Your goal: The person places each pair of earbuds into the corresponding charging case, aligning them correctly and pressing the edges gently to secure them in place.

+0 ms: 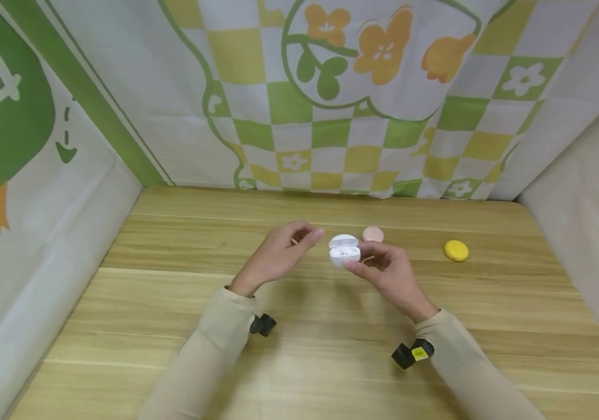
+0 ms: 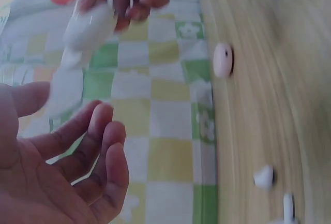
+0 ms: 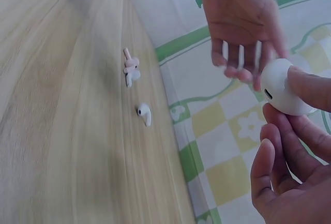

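My right hand (image 1: 396, 277) holds a white earbud case (image 1: 345, 260) above the table, pinched between thumb and fingers, with its lid raised. In the right wrist view the underside of the case shows a dark port slot. Left of the case, my left hand (image 1: 278, 252) hovers with relaxed fingers, apart from it and holding nothing. A white earbud (image 3: 145, 114) lies on the table in the right wrist view, beside another white earbud (image 3: 132, 76) and a pinkish one (image 3: 129, 58) close together. Those earbuds are hidden in the head view.
Behind my right hand sits a round pink case (image 1: 373, 234) on the wooden table (image 1: 331, 361). Farther right lies a round yellow case (image 1: 456, 250). A patterned cloth (image 1: 331, 140) hangs along the table's back edge, with pale cloth walls at both sides.
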`<state>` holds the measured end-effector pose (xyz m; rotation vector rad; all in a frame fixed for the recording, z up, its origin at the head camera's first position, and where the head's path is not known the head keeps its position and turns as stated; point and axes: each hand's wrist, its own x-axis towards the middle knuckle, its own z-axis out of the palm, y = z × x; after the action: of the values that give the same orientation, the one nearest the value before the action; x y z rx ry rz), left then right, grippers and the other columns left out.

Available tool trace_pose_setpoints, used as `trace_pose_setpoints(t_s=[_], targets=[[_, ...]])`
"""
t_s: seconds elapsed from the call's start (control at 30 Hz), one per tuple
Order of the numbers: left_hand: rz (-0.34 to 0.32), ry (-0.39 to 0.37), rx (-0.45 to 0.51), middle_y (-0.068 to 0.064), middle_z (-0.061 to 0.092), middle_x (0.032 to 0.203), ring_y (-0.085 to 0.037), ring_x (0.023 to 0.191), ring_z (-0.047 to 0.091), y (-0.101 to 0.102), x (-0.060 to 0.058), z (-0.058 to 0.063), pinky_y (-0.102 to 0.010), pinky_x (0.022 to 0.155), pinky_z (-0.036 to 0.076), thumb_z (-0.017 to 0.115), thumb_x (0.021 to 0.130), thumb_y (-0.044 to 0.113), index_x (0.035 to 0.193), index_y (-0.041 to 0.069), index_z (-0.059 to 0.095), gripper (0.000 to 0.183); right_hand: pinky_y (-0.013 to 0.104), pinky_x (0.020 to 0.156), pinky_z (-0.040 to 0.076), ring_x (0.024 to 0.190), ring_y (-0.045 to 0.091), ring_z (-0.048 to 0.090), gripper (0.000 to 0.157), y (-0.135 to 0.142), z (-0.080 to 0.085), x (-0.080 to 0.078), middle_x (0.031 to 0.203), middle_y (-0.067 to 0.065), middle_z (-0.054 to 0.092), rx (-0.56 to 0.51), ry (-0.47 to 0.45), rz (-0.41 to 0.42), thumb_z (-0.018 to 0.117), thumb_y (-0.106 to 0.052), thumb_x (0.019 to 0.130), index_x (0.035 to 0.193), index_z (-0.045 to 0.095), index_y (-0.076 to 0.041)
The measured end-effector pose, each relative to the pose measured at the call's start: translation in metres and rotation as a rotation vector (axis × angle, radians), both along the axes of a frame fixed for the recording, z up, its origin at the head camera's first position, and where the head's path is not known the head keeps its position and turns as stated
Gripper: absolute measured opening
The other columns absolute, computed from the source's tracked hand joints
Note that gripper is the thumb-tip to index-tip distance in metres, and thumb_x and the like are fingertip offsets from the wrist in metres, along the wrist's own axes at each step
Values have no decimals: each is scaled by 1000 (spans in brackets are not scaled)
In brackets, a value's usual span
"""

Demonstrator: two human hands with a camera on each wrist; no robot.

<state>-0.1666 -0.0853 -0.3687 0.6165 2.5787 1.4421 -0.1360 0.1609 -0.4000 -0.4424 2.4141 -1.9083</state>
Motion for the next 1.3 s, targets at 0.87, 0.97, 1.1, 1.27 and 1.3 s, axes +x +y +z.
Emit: trace_pose_setpoints(t_s=[0.87,0.97,1.1,1.27,1.3], targets=[[129,-17,-532,-2,72,93,-15,74,61,-42,-15,-46,-38,72,51,71,95,12,95,10,76,5,25,78,54,91,20,64,25,9,-5,3,105,12,71,47,-39,-13,79,-5,89,110,71,3],[115,-13,-379,-2,70,95,-15,76,63,-39,-11,-35,-38,74,52,69,99,16,103,9,73,9,25,78,54,91,20,64,25,7,-4,3,105,12,71,51,-39,-12,79,-6,89,111,71,3],[62,115,-203,-1,70,99,-16,89,64,-30,-6,-17,-38,81,53,67,100,17,108,9,72,13,24,79,54,91,19,64,26,3,-4,3,105,13,71,43,-27,-7,78,-4,89,112,71,5],[7,235,-20,-2,70,102,-17,95,63,-17,2,1,-37,85,54,65,101,15,112,6,72,16,26,80,55,92,18,64,27,-3,-4,2,104,13,71,43,0,15,77,-4,89,114,71,5],[-1,239,11,-3,70,103,-17,95,63,-14,3,4,-36,85,55,64,101,14,113,5,72,17,26,81,55,92,19,64,27,-3,-3,2,103,12,71,49,2,18,78,-5,90,114,71,3]])
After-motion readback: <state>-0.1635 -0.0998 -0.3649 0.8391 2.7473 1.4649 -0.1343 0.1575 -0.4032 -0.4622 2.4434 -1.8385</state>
